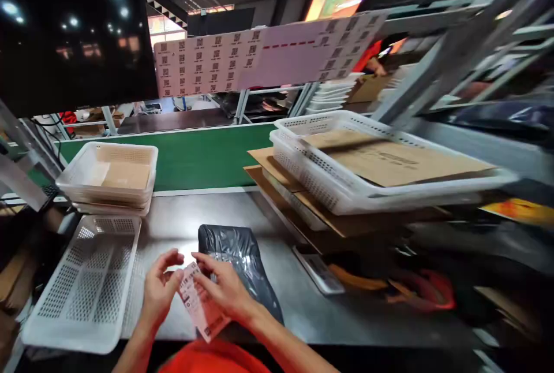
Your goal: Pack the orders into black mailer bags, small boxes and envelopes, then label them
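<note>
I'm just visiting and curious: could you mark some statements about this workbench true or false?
1. The right hand holds a printed label. True.
2. The black package lies inside a basket. False: the black package lies on the metal tabletop.
3. A green panel stands behind the tabletop. True.
4. Both hands wear gloves. False: the right hand and left hand are bare.
5. Brown cardboard lies in the top right-hand basket. True.
</note>
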`<state>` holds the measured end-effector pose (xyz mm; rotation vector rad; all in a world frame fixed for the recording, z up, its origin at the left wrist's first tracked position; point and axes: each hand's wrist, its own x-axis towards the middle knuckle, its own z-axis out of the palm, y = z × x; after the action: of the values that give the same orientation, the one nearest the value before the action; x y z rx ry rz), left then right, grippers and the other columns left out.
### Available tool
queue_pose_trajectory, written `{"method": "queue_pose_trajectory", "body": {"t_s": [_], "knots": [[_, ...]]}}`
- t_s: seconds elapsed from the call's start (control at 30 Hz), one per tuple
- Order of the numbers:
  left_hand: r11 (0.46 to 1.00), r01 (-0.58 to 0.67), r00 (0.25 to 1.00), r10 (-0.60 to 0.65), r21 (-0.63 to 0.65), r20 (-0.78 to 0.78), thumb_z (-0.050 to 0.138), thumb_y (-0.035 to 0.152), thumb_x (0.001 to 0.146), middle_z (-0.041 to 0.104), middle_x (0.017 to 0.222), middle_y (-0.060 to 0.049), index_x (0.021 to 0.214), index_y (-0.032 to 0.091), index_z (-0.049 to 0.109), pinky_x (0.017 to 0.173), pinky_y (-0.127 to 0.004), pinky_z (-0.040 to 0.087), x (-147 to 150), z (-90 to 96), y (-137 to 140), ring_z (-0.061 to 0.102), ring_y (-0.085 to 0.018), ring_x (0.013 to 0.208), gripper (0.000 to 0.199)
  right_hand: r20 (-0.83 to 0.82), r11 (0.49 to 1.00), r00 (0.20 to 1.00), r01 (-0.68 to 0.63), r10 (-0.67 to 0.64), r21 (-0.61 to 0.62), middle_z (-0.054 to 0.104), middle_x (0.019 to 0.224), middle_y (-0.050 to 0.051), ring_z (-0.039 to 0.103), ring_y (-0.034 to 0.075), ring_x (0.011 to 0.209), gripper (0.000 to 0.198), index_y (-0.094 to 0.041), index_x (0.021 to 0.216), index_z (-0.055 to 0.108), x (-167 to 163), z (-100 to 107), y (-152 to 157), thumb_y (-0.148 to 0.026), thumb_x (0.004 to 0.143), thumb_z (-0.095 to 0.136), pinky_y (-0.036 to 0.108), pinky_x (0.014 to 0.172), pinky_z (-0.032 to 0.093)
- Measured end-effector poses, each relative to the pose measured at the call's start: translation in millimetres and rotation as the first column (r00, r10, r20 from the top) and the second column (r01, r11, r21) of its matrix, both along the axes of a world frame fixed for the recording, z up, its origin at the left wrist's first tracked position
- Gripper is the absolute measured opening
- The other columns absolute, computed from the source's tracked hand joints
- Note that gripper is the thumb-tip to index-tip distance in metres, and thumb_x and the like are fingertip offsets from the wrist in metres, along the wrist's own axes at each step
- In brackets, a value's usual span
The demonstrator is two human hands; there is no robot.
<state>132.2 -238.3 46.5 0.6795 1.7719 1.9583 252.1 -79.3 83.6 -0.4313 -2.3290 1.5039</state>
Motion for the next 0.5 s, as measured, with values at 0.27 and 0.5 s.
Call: {"method": "queue_pose_trajectory", "body": {"t_s": [0.27, 0.5], "knots": [[0.991, -0.052, 0.995, 0.062, -0.126, 0.078, 0.085, 0.056, 0.077, 0.082, 0.082, -0.008, 0.084, 0.018, 0.083, 0.070, -0.029, 0.059, 29.5, 14.7, 20.9, 0.073, -0.020, 0.074, 0.039, -0.278, 0.975, 0.956, -0.030, 0.092, 0.220, 0.078, 0.085, 0.005, 0.074, 0.019, 0.076, 0.018, -0.022, 0.092, 0.073, 6.0, -5.3, 9.1, -0.024, 0.099, 0.056, 0.030, 0.074, 0.059], [0.976, -0.013, 1.000, 0.016, -0.218, 0.012, 0.078, 0.056, 0.084, 0.081, 0.080, -0.009, 0.084, 0.020, 0.084, 0.074, -0.035, 0.061, 36.8, 19.0, 24.3, 0.072, -0.023, 0.076, 0.037, -0.330, 0.922, 0.913, -0.109, 0.241, 0.372, 0.081, 0.089, 0.007, 0.077, 0.021, 0.079, 0.027, -0.022, 0.098, 0.078, 8.9, -0.6, 26.4, -0.026, 0.105, 0.053, 0.031, 0.074, 0.061]]}}
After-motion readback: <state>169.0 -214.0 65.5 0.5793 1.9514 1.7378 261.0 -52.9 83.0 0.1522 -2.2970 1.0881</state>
